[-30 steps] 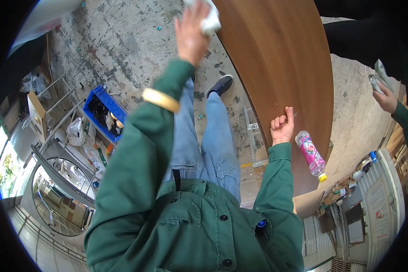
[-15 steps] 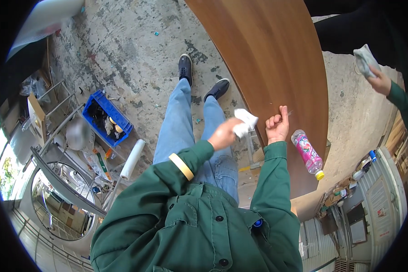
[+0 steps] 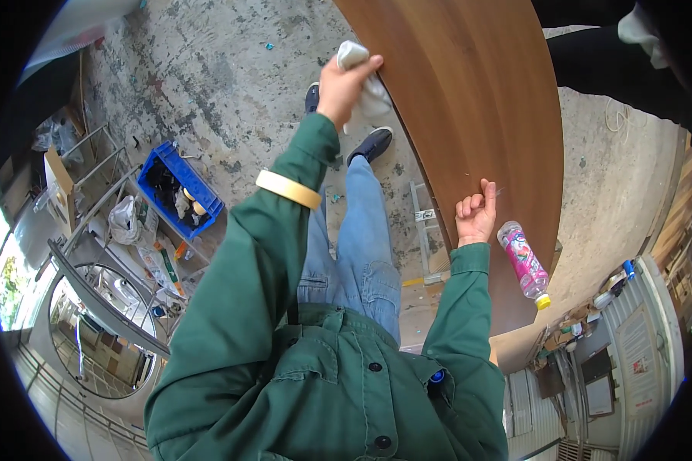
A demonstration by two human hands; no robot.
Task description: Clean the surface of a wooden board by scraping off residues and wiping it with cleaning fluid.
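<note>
**Cloth pressed to the edge of the brown panel**

The left hand point(image 3: 340, 83) is stretched out ahead, its fingers closed around a pale cloth point(image 3: 364, 84) that touches the near edge of the brown panel point(image 3: 477, 100). The right hand point(image 3: 475, 215) is curled into a loose fist against the same edge, well apart from the cloth, holding nothing visible. A pink bottle point(image 3: 524, 263) lies on the panel just beside the right hand. A roll of tape point(image 3: 288, 189) circles the left sleeve.

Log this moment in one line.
left hand: grips white cloth at brown panel edge | right hand: curled on panel | bottle lying nearby
</note>
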